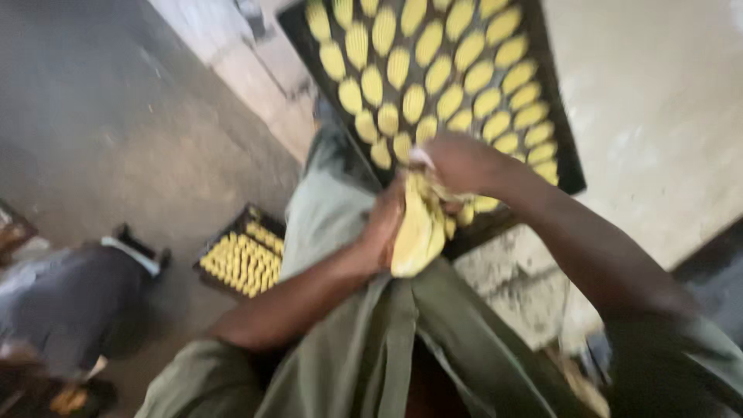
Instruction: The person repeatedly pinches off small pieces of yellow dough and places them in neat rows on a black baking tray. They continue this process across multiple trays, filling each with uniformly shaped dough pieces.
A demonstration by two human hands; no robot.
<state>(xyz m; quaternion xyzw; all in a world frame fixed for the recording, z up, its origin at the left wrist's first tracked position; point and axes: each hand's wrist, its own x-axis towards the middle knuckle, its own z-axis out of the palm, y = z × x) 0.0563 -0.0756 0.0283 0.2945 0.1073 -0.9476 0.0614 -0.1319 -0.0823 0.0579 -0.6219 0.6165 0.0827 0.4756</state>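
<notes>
I have a yellow piping bag (418, 232) of dough gripped in both hands, and I judge I am near the end of filling this tray: the rows run out right where my fingers are. My right hand (464, 162) is clenched around the upper, twisted end of the bag, knuckles turned toward the tray, and my left hand (385, 224) is wrapped around its body from the left side, pressing it from there. The picture is blurred, so I cannot tell exactly where the nozzle sits; it seems hidden under my right fingers, at the near edge of the tray.

Beyond my fingertips the black baking tray (561, 139) lies on a pale worktop (658, 116), covered in close rows of ridged yellow dough pieces (437, 73). The pieces nearest my right hand touch or almost touch its underside. A narrow strip of bare tray shows just below my hands.

The next squeeze, as I judge it, calls for steady pressure from both hands and a clean lift, keeping the bag clear of the neighbouring pieces.

Well off to the left of my left elbow, down on the floor, a second filled tray (244, 259) lies, with another person (70, 302) beside it.
</notes>
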